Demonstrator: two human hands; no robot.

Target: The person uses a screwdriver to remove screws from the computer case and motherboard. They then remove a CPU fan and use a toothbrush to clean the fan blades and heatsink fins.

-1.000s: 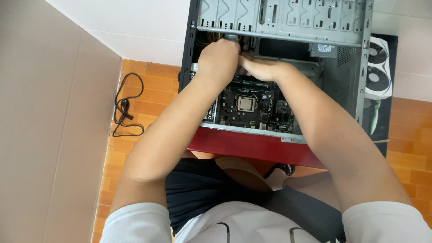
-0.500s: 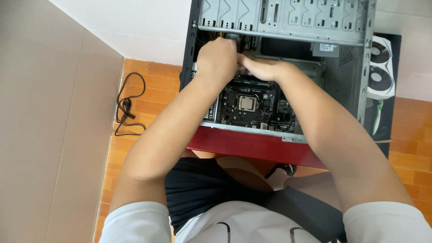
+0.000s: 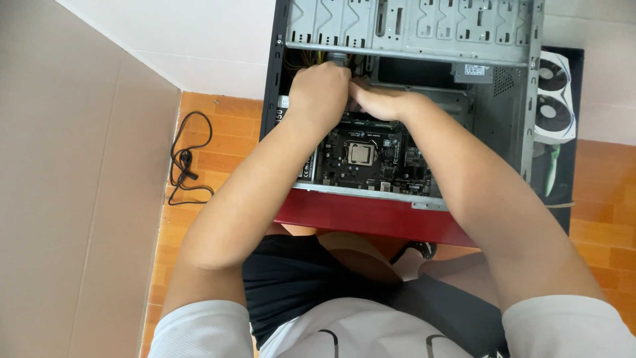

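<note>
Left hand [image 3: 319, 93]: knuckles up, fingers curled under inside the open computer case [image 3: 510, 126], near its upper left corner; the grip looks closed, but what it closes on is hidden beneath the hand.
Right hand [image 3: 379, 103]: just beside the left, touching it at the fingertips; fingers point left and down into the case; cannot tell whether the grip is closed or holds anything.
Cables [image 3: 317, 59]: yellow and black bundle just above the left hand, with a dark connector at the knuckles.
Motherboard [image 3: 391, 156]: dark board lying flat in the case, directly under both forearms; the square silver processor [image 3: 360, 154] sits near its middle, uncovered.
Drive cage [image 3: 411, 23]: grey perforated metal, along the top of the case.
Case position: on its side, red panel edge [image 3: 371, 215] toward the person's knees.
Graphics card [image 3: 554, 99]: white, two fans, right of the case, apart from both hands.
Black cord [image 3: 185, 162]: loosely coiled on the orange tiled floor [image 3: 218, 116], left of the case.
</note>
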